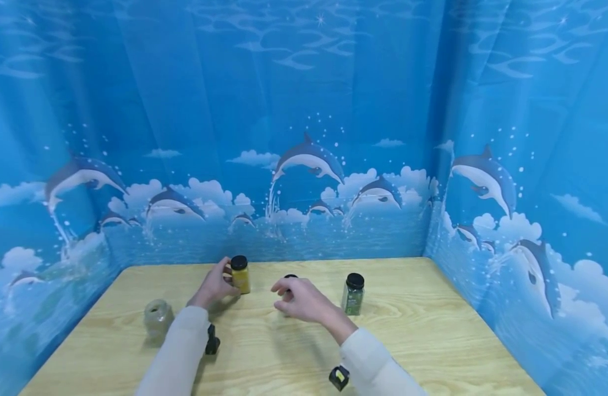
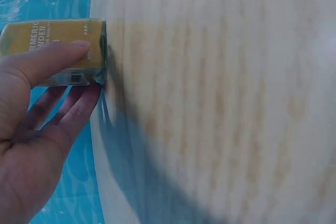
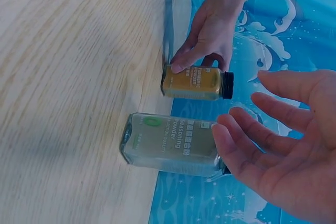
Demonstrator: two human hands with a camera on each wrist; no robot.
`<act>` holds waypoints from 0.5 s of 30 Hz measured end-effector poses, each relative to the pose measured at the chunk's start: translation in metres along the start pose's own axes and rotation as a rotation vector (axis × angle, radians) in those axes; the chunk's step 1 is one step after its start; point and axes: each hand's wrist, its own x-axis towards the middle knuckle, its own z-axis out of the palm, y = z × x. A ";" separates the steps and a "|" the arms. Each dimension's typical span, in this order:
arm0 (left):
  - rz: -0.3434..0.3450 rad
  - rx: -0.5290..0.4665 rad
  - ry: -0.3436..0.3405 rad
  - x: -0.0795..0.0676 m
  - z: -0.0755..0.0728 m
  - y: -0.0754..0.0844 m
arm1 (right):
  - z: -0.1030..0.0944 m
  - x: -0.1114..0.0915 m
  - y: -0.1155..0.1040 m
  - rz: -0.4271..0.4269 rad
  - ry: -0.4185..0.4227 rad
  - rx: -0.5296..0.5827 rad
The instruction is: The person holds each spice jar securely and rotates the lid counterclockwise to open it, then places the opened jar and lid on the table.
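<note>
A jar of yellow turmeric powder (image 1: 241, 280) with a black lid stands near the table's back edge. My left hand (image 1: 215, 285) grips its side, thumb (image 2: 65, 53) across the labelled face and the other fingers at the far side. My right hand (image 1: 304, 300) hovers to the right of it, fingers apart and loosely bent, holding nothing. In the right wrist view, a clear jar labelled seasoning powder (image 3: 170, 142) stands right by those fingertips, which overlap its lid end. From the head view only its black lid (image 1: 291, 276) shows behind the hand.
Further right stands a jar of green contents (image 1: 353, 297) with a black lid. At the left, beside my left sleeve, is a pale glass jar (image 1: 157, 319). The wooden table (image 1: 412, 352) is backed by blue dolphin-print curtains (image 1: 304, 231) on three sides.
</note>
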 end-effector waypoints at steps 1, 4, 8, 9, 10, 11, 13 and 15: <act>0.009 0.001 0.004 -0.001 0.000 -0.001 | 0.000 0.000 0.001 0.000 0.000 0.003; 0.037 -0.001 0.014 -0.005 0.002 -0.001 | 0.001 -0.001 0.002 -0.002 0.004 0.009; 0.041 0.004 0.010 -0.011 0.003 0.001 | 0.000 -0.002 0.001 -0.022 0.015 0.020; 0.038 0.001 0.010 -0.012 0.004 0.001 | 0.000 -0.002 0.000 -0.027 0.019 0.023; 0.033 -0.005 0.010 -0.013 0.004 0.001 | -0.001 -0.003 0.000 -0.032 0.022 0.028; 0.027 -0.006 0.012 -0.015 0.005 0.001 | -0.001 -0.003 -0.001 -0.034 0.024 0.032; 0.024 -0.016 0.014 -0.017 0.007 0.001 | -0.003 -0.003 -0.002 -0.031 0.028 0.035; 0.015 -0.031 0.022 -0.021 0.009 0.002 | -0.003 -0.004 -0.003 -0.021 0.032 0.036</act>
